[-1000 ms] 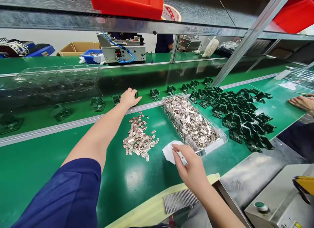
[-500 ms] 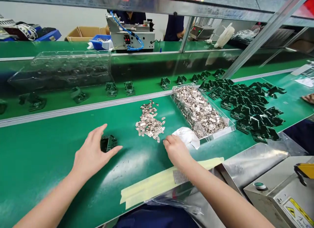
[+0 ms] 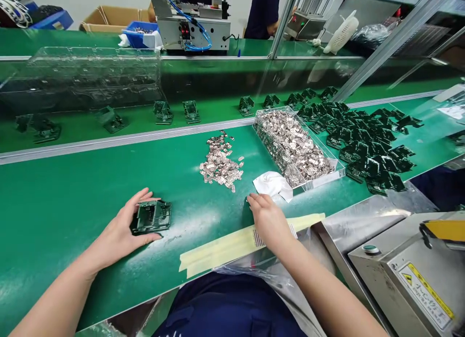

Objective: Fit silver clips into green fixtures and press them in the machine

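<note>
My left hand [image 3: 125, 230] is closed around a small green circuit board assembly [image 3: 154, 216], fingers at its far side and thumb along the near side, at the left of the green bench. My right hand [image 3: 269, 218] is in a pinch, its fingertips low over the bench beside a crumpled white cloth [image 3: 273, 184]. Whatever those fingertips hold, if anything, is too small to make out. Between the hands and farther back lies a loose pile of small silvery metal parts [image 3: 221, 165]. More of these fill a clear plastic tray [image 3: 308, 186].
Many green board assemblies [image 3: 374, 138] are heaped right of the tray. Several others stand in a row on the belt [image 3: 218, 115] behind a metal rail. Pale yellow tape [image 3: 218, 254] runs along the front edge. A metal machine [image 3: 407, 269] stands at right; co-workers are across the bench.
My left hand, earlier spread around the board assembly, has closed on it, and the assembly is turned. My right hand has drawn back from the metal parts. The view has tilted down.
</note>
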### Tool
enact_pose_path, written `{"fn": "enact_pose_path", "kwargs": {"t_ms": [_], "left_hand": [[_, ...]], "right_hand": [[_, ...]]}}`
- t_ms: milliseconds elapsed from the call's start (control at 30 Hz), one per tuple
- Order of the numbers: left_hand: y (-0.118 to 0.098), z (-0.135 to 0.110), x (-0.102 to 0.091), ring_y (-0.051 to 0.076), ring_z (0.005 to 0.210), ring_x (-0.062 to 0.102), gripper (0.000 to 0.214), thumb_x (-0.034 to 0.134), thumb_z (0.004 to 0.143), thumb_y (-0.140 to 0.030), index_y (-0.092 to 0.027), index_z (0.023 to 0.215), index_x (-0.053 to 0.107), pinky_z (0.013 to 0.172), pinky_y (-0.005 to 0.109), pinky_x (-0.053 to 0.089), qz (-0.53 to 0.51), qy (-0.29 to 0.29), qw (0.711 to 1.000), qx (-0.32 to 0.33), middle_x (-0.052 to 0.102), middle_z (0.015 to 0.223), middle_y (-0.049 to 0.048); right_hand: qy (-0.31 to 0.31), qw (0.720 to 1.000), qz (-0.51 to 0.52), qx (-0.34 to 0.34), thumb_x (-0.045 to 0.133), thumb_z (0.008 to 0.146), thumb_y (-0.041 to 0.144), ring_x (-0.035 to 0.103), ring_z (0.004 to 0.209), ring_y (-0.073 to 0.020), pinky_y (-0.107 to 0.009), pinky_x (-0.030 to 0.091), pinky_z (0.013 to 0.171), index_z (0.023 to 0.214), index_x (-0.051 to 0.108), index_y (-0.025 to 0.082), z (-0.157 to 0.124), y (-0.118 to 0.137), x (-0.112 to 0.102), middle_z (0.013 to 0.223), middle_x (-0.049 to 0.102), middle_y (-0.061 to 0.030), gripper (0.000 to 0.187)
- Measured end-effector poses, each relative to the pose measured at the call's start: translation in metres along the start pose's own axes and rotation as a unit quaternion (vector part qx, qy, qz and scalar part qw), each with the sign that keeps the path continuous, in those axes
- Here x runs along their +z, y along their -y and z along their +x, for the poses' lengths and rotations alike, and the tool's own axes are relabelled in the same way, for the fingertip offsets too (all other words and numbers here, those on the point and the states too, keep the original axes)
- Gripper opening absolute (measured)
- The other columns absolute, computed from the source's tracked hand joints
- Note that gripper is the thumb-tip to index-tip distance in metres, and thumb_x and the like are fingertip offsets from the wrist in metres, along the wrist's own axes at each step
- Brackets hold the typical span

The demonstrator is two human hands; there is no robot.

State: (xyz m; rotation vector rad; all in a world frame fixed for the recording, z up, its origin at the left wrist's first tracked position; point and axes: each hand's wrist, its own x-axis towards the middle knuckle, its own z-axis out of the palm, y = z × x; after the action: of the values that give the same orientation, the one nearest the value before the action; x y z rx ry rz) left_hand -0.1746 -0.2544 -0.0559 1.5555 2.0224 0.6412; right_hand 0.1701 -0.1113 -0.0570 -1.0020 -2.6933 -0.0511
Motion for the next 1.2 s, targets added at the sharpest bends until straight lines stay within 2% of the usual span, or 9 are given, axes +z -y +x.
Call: {"fn": "enact_pose_path", "kwargs": {"t_ms": [133, 267, 433, 567, 667, 767, 833, 967, 1200], "left_hand": [[-0.004, 0.004, 0.010, 0.036, 0.117, 0.060, 0.081, 0.075, 0.066, -0.052, -0.025, 0.135, 0.044, 0.099, 0.055, 0.050, -0.003, -0.054, 0.998, -0.038, 0.060, 0.131, 0.0131], [-0.036, 0.016, 0.029, 0.028, 0.098, 0.069, 0.066, 0.082, 0.060, -0.041, -0.021, 0.114, 0.050, 0.089, 0.047, 0.058, -0.184, -0.123, 0.973, -0.064, 0.066, 0.111, 0.0089], [-0.103, 0.039, 0.066, 0.021, 0.094, 0.069, 0.064, 0.088, 0.053, -0.032, -0.020, 0.103, 0.049, 0.084, 0.035, 0.060, -0.428, -0.058, 0.901, -0.032, 0.066, 0.106, 0.0055], [-0.142, 0.047, 0.094, 0.018, 0.096, 0.066, 0.060, 0.088, 0.056, -0.027, -0.019, 0.103, 0.052, 0.086, 0.030, 0.056, -0.479, 0.005, 0.878, 0.005, 0.065, 0.102, 0.0037], [-0.156, 0.045, 0.109, 0.017, 0.093, 0.065, 0.055, 0.087, 0.059, -0.026, -0.019, 0.102, 0.053, 0.082, 0.028, 0.056, -0.474, 0.024, 0.879, 0.033, 0.064, 0.099, 0.0024], [-0.164, 0.041, 0.118, 0.013, 0.084, 0.064, 0.058, 0.085, 0.061, -0.022, -0.021, 0.108, 0.052, 0.075, 0.024, 0.057, -0.482, 0.060, 0.870, 0.083, 0.063, 0.097, 0.0009], [-0.167, 0.037, 0.122, 0.011, 0.078, 0.063, 0.057, 0.083, 0.063, -0.019, -0.022, 0.111, 0.053, 0.070, 0.021, 0.056, -0.484, 0.085, 0.864, 0.108, 0.062, 0.094, -0.0005], [-0.167, 0.031, 0.126, 0.008, 0.076, 0.061, 0.049, 0.075, 0.072, -0.013, -0.026, 0.114, 0.053, 0.065, 0.016, 0.053, -0.480, 0.121, 0.859, 0.130, 0.061, 0.093, -0.0015], [-0.159, 0.024, 0.131, 0.011, 0.081, 0.063, 0.048, 0.069, 0.077, -0.010, -0.027, 0.118, 0.053, 0.065, 0.017, 0.052, -0.451, 0.147, 0.869, 0.140, 0.063, 0.101, 0.0016]], "right_hand": [[-0.003, 0.995, -0.031, -0.096, 0.053, 0.081, 0.000, 0.061, 0.082, -0.0294, -0.040, 0.056, 0.075, 0.102, 0.069, -0.002, -0.018, 0.053, 0.003, 0.098, 0.068, -0.0247, 0.026], [-0.027, 0.988, 0.053, -0.143, 0.045, 0.087, 0.002, 0.058, 0.080, -0.0272, -0.038, 0.055, 0.070, 0.102, 0.067, 0.000, -0.047, 0.082, -0.003, 0.088, 0.065, -0.0189, 0.026], [-0.074, 0.978, 0.126, -0.150, 0.038, 0.097, 0.007, 0.057, 0.094, -0.0270, -0.043, 0.053, 0.082, 0.115, 0.062, 0.000, -0.071, 0.068, -0.002, 0.097, 0.066, -0.0170, 0.031], [-0.127, 0.957, 0.200, -0.168, 0.040, 0.098, 0.008, 0.058, 0.082, -0.0229, -0.037, 0.054, 0.073, 0.110, 0.064, 0.003, -0.076, 0.062, 0.003, 0.087, 0.068, -0.0134, 0.027], [-0.169, 0.937, 0.298, -0.073, 0.046, 0.097, 0.009, 0.059, 0.075, -0.0194, -0.032, 0.054, 0.066, 0.105, 0.066, 0.011, -0.077, 0.058, -0.007, 0.082, 0.068, -0.0094, 0.022], [-0.184, 0.883, 0.407, 0.143, 0.061, 0.092, 0.014, 0.062, 0.070, -0.0158, -0.027, 0.053, 0.064, 0.090, 0.068, 0.018, -0.077, 0.048, -0.030, 0.078, 0.068, -0.0035, 0.009], [-0.174, 0.844, 0.446, 0.240, 0.066, 0.089, 0.017, 0.063, 0.069, -0.0147, -0.026, 0.052, 0.066, 0.084, 0.069, 0.020, -0.073, 0.040, -0.043, 0.077, 0.069, -0.0011, 0.006], [-0.180, 0.825, 0.470, 0.258, 0.061, 0.089, 0.017, 0.062, 0.077, -0.0153, -0.026, 0.049, 0.070, 0.090, 0.071, 0.021, -0.060, 0.034, -0.050, 0.083, 0.067, -0.0020, 0.011], [-0.166, 0.859, 0.394, 0.281, 0.059, 0.086, 0.018, 0.055, 0.078, -0.0185, -0.031, 0.044, 0.069, 0.079, 0.068, 0.020, -0.048, 0.043, -0.036, 0.079, 0.056, -0.0026, 0.011]]}}
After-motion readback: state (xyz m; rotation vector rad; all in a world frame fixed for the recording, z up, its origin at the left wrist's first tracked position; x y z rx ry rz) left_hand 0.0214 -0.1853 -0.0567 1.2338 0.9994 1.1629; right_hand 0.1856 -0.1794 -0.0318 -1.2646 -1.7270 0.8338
